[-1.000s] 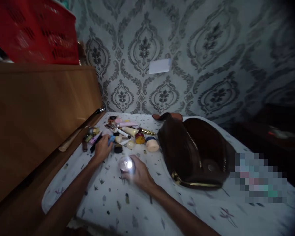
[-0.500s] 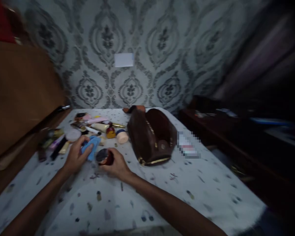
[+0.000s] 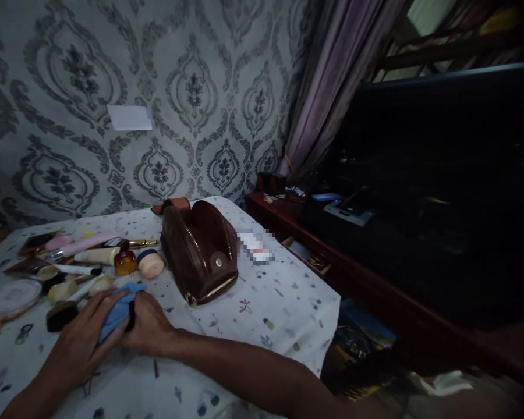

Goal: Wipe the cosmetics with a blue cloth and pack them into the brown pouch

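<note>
Both hands meet low on the left side of the table. My left hand (image 3: 84, 336) is closed on a blue cloth (image 3: 119, 311), pressing it against the object in the other hand. My right hand (image 3: 149, 327) is wrapped round a small dark jar (image 3: 131, 315); only a black sliver of it shows between cloth and fingers. Just beyond the hands lie makeup brushes, one with a dark round head (image 3: 62, 315), and a cream sponge (image 3: 101, 284). An amber jar (image 3: 125, 263) and a beige jar with a dark blue base or lid (image 3: 151, 264) stand near the bag.
An unzipped brown bag (image 3: 201, 256) stands on the patterned tablecloth (image 3: 240, 331). A round hand mirror (image 3: 11, 298), a cream tube (image 3: 96, 256) and a gold tube (image 3: 142, 243) lie leftward. A dark red desk (image 3: 279, 209) with a half-open drawer borders the right side.
The view has swung right. My hands, apart before, have come together, and the blue cloth now presses on the dark jar, whose lid was in plain view earlier.
</note>
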Demonstrator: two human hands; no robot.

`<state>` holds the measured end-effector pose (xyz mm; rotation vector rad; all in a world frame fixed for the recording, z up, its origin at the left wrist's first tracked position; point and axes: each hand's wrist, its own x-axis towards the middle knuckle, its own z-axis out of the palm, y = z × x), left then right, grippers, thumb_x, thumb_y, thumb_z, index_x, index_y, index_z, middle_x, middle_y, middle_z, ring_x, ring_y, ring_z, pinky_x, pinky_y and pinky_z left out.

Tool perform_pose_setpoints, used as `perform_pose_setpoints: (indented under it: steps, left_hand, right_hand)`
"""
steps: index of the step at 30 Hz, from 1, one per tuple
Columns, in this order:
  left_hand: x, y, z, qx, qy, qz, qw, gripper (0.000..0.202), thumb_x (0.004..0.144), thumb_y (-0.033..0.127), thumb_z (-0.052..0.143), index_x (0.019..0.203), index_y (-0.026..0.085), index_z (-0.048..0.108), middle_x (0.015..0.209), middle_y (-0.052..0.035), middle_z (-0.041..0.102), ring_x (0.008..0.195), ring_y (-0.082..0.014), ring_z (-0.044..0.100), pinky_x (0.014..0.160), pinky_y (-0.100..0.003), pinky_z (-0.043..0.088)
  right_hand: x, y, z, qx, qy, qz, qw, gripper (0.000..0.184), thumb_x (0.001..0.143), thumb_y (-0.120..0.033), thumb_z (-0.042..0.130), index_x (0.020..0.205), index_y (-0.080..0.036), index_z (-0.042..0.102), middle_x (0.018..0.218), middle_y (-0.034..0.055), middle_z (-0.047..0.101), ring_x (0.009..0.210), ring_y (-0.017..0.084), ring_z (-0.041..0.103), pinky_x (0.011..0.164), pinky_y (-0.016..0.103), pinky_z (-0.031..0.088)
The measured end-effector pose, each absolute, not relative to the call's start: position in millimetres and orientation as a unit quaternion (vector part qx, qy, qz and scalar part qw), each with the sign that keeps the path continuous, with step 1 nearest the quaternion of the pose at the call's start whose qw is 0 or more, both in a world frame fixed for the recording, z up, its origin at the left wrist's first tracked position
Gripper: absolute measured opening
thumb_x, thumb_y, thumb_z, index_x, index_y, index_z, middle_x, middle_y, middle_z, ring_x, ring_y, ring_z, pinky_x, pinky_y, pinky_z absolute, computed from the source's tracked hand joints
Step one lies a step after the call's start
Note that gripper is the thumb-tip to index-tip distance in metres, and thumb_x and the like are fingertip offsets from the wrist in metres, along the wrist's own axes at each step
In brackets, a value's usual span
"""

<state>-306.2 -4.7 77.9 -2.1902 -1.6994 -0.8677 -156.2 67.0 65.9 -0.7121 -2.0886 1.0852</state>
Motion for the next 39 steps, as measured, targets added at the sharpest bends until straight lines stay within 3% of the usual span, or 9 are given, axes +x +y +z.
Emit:
perform_pose_setpoints:
  steps: [6,11,17,22,26,30,35,37,39]
  left_hand:
    - [-290.0,-5.0,90.4,-0.71,-0.624,-0.323,0.049,0.033,0.091,0.042,0.049,0.118,0.023,0.056,0.108,-0.0076,0.064,0.099,-0.0249,0.066,0.084,-0.036,0.055]
    - [-283.6,-5.3,97.1,-0.659,-0.681,-0.317,0.045,0.024,0.09,0.04,0.048,0.103,0.022,0.055,0.098,-0.0061,0.06,0.094,-0.0245,0.061,0.084,-0.038,0.052]
    - [-286.5,-8.2,101.8,-0.635,-0.687,-0.352,0.019,0.018,0.093,0.039,0.044,0.087,0.023,0.049,0.087,-0.0034,0.055,0.086,-0.0222,0.057,0.078,-0.035,0.046]
    - [-293.8,-9.3,106.2,-0.585,-0.694,-0.415,-0.059,0.025,0.091,0.042,0.048,0.076,0.023,0.045,0.074,0.001,0.051,0.072,-0.0175,0.051,0.07,-0.03,0.04]
    - [-305.6,-9.1,101.0,-0.537,-0.697,-0.46,-0.119,0.033,0.093,0.048,0.046,0.073,0.022,0.046,0.064,0.0043,0.047,0.064,-0.0146,0.047,0.063,-0.027,0.037]
    - [-316.1,-9.2,89.4,-0.52,-0.695,-0.473,-0.149,0.037,0.093,0.052,0.045,0.075,0.021,0.051,0.066,0.003,0.052,0.064,-0.015,0.051,0.062,-0.027,0.041]
    - [-318.6,-10.7,79.9,-0.518,-0.677,-0.482,-0.203,0.037,0.094,0.056,0.044,0.085,0.021,0.052,0.065,0.004,0.052,0.053,-0.0138,0.052,0.047,-0.024,0.04]
    - [-317.3,-11.8,81.4,-0.529,-0.666,-0.484,-0.206,0.036,0.094,0.055,0.044,0.09,0.021,0.054,0.068,0.0031,0.055,0.056,-0.0142,0.053,0.049,-0.024,0.041]
    - [-315.8,-12.8,85.1,-0.549,-0.653,-0.483,-0.198,0.036,0.094,0.054,0.044,0.093,0.02,0.057,0.075,0.0008,0.059,0.067,-0.0158,0.057,0.06,-0.026,0.047]
  right_hand:
    - [-153.5,66.4,63.5,-0.287,-0.794,0.426,0.324,0.057,0.066,-0.028,0.071,0.116,-0.02,0.044,0.1,0.0056,0.065,0.086,0.024,0.064,0.077,0.038,0.055]
    - [-156.3,65.5,60.4,-0.26,-0.805,0.406,0.346,0.083,0.064,-0.016,0.066,0.139,-0.014,0.03,0.12,0.0153,0.062,0.108,0.029,0.062,0.095,0.046,0.052]
    - [-159.2,63.1,54.7,-0.219,-0.826,0.353,0.38,0.085,0.069,-0.013,0.065,0.146,-0.016,0.03,0.134,0.0177,0.055,0.125,0.03,0.054,0.106,0.049,0.045]
    - [-160.2,62.3,53.8,-0.219,-0.833,0.364,0.355,0.094,0.068,-0.027,0.078,0.148,-0.02,0.029,0.133,0.0153,0.056,0.124,0.03,0.055,0.105,0.051,0.047]
    - [-160.2,61.3,54.6,-0.23,-0.833,0.362,0.35,0.09,0.07,-0.029,0.078,0.146,-0.021,0.032,0.126,0.0133,0.061,0.117,0.029,0.059,0.102,0.05,0.048]
    - [-158.3,61.8,57.9,-0.247,-0.832,0.365,0.337,0.084,0.068,-0.027,0.077,0.142,-0.022,0.038,0.125,0.012,0.063,0.116,0.03,0.061,0.1,0.048,0.049]
    - [-156.1,66.4,60.5,-0.254,-0.826,0.379,0.332,0.067,0.069,-0.031,0.075,0.13,-0.021,0.048,0.121,0.01,0.064,0.112,0.029,0.063,0.098,0.045,0.05]
    - [-156.0,68.0,60.2,-0.242,-0.825,0.384,0.336,0.062,0.07,-0.032,0.074,0.126,-0.021,0.051,0.12,0.0101,0.064,0.111,0.028,0.062,0.097,0.045,0.05]
    - [-156.5,69.0,59.6,-0.237,-0.821,0.389,0.344,0.058,0.07,-0.032,0.073,0.123,-0.02,0.052,0.118,0.0104,0.065,0.11,0.028,0.062,0.097,0.044,0.049]
